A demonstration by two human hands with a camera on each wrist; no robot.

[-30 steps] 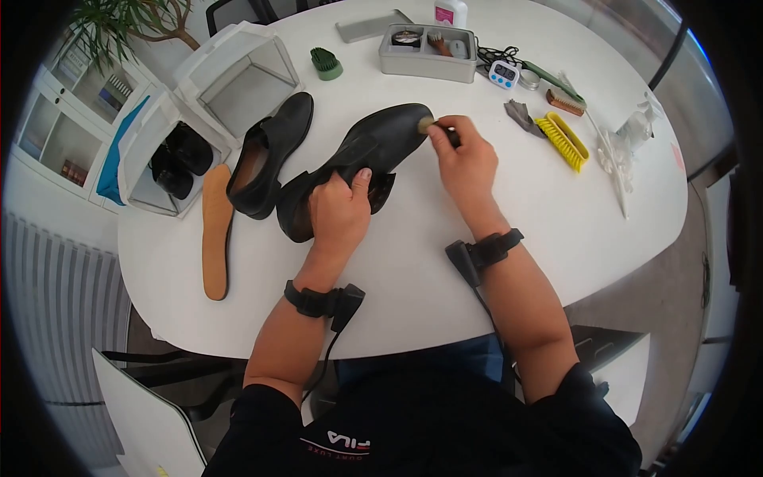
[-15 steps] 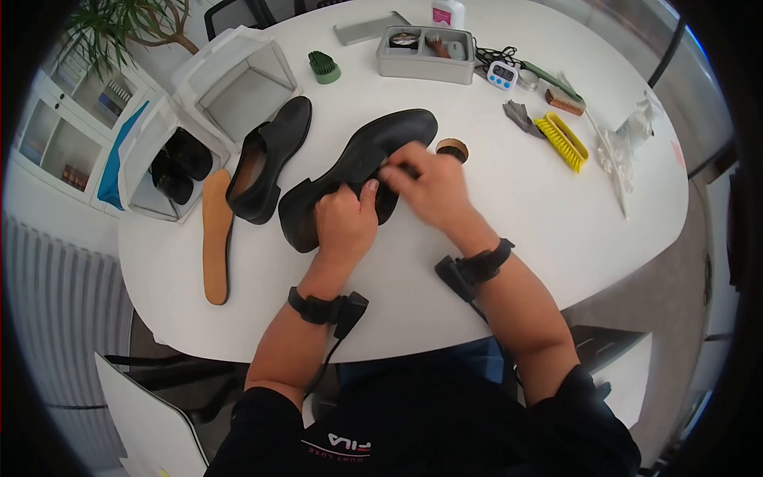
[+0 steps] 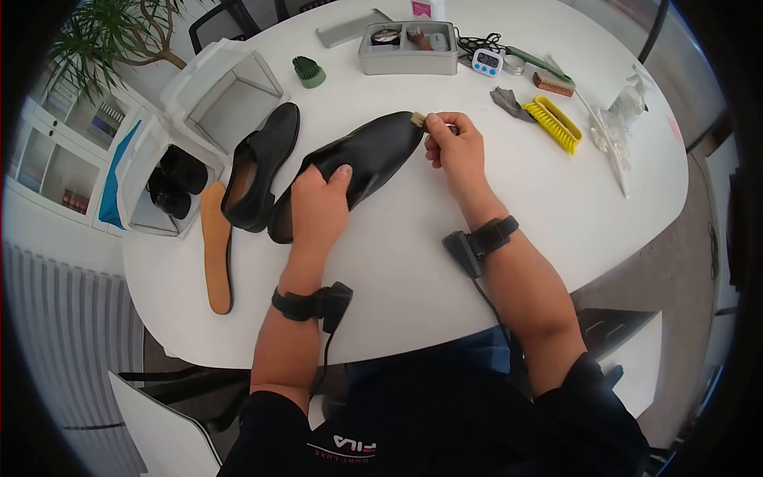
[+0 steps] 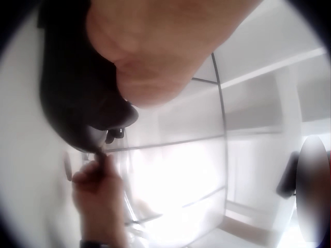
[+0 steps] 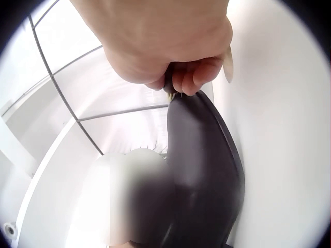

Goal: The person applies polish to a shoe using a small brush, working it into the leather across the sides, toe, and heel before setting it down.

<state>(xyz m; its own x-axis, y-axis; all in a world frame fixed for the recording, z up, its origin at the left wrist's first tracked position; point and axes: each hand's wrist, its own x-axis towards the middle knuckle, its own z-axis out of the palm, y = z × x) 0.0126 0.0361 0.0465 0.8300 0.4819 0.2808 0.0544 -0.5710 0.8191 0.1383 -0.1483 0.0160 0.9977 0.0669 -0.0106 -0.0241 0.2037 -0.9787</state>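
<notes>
My left hand (image 3: 318, 203) grips a black leather shoe (image 3: 381, 151) near its opening, thumb on the upper. The shoe lies rolled onto its side, toe pointing away to the right. At the toe, my right hand (image 3: 459, 155) pinches a small dauber brush (image 3: 418, 120) with pale bristles. In the right wrist view those bristles (image 5: 170, 96) meet the toe tip beside the sole edge. The left wrist view has the right hand (image 4: 98, 194) at the far end of the dark shoe. A second black shoe (image 3: 266, 159) stands upright to the left.
A tan insole (image 3: 216, 246) lies left of the shoes, by a clear-sided box (image 3: 147, 219) holding dark shoes. Farther back are a green brush (image 3: 308, 73), a metal tin box (image 3: 409, 65) and a timer (image 3: 487, 62). A yellow brush (image 3: 554, 123) lies to the right.
My right hand went from the toe to the shoe's middle, then back out to the toe with the brush. My left hand has rolled the shoe onto its side. The round tin beside the toe is now hidden.
</notes>
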